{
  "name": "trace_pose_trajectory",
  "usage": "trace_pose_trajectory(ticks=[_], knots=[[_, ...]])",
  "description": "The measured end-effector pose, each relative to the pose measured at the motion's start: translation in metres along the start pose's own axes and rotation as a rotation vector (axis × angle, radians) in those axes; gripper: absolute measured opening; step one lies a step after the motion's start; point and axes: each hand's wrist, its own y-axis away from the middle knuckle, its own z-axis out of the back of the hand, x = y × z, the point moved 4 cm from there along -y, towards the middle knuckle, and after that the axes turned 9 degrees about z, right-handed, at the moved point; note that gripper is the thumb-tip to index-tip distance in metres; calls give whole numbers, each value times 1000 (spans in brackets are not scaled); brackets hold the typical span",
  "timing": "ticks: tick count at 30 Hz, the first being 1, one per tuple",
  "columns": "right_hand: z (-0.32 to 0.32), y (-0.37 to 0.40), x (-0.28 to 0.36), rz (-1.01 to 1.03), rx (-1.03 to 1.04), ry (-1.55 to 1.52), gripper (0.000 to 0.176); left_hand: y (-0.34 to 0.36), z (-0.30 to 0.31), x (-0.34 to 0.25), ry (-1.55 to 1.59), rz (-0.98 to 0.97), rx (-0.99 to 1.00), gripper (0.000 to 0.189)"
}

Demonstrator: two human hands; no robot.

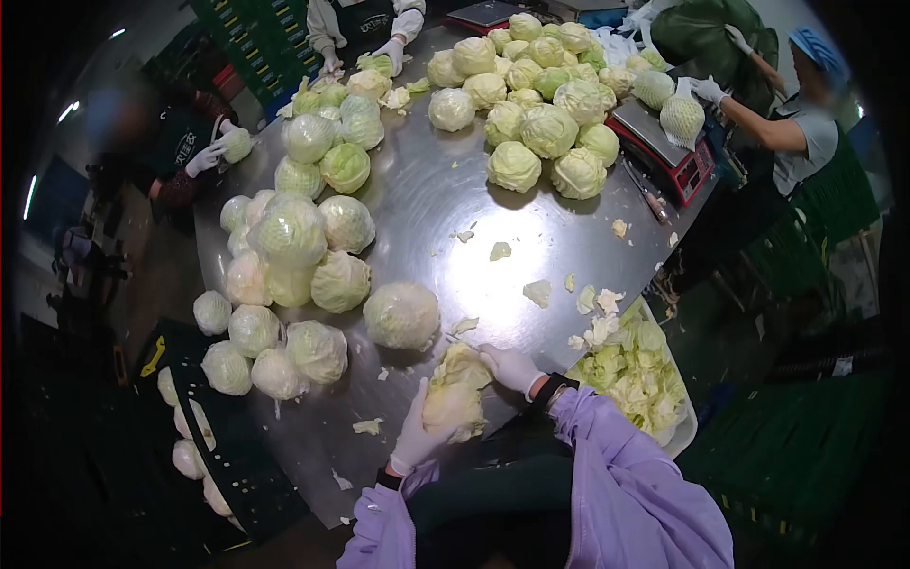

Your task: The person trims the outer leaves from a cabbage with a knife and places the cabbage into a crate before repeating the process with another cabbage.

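Note:
A cabbage (453, 406) with loosened outer leaves is held over the near edge of the metal table (417, 218). My left hand (417, 431), in a white glove, supports it from the left with its fingers wrapped against its side. At its upper right, my right hand (512, 368), also gloved, has its fingers closed at a pale leaf (463, 360) on the cabbage's top. Just beyond lies a wrapped cabbage (402, 316). More wrapped cabbages (289, 230) are piled to the left, and bare cabbages (550, 130) are heaped at the far side.
A white bin (678, 431) of leaves stands at the right, beside leaf scraps (536, 293). A knife (654, 204) lies near a red scale (684, 169). Three co-workers stand around the table. A dark crate (232, 446) holds wrapped cabbages at lower left.

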Motion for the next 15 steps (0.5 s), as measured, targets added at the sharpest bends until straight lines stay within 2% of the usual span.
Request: trace_pose_trajectory(ticks=[2, 3, 5, 6, 8, 9, 10, 13, 15], knots=[[1, -6, -5, 30, -18, 33, 30, -2, 2, 8, 495, 49, 136, 91], [8, -5, -3, 28, -18, 32, 30, -3, -1, 6, 495, 50, 137, 91], [33, 2, 3, -219, 36, -379, 39, -11, -17, -3, 751, 89, 128, 89], [46, 7, 13, -221, 38, -365, 39, -18, -24, -8, 764, 83, 129, 89], [77, 27, 35, -207, -152, -311, 53, -29, -39, -21, 611, 31, 30, 91], [85, 35, 50, -136, -157, -220, 59, -34, -48, -26, 674, 65, -19, 91], [75, 42, 52, 16, -262, -62, 60, -37, -57, -32, 686, 61, -14, 91], [52, 54, 51, -19, -257, 35, 57, -40, -69, -39, 480, 77, -114, 103], [50, 53, 41, -77, -302, 22, 50, -42, -70, -42, 357, 85, -134, 103]])
